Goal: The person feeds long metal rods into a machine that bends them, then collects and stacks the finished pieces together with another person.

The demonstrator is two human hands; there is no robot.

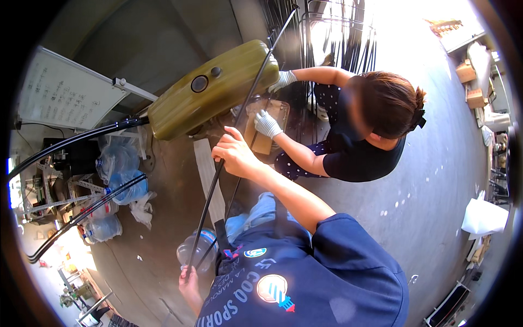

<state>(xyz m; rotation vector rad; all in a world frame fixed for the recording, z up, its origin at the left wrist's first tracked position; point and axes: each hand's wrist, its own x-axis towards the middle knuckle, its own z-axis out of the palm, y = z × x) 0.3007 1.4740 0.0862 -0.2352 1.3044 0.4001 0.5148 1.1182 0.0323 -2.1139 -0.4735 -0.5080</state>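
Observation:
My right hand has its fingers curled round a long thin black rod, with the index finger stretched out. Lower down, my left hand grips the same rod near its lower end. The rod slants up past the end of an olive-green machine housing towards the top. A second thin black rod runs close beside it, partly behind my right hand. A co-worker's gloved hand is by a cardboard piece under the housing; their other glove is at the housing's right end.
The co-worker crouches to the right, close to my right arm. Bent black rods reach left from the housing. Large plastic bottles stand at left, and a clear bottle by my left hand. Several black rods stand at the top.

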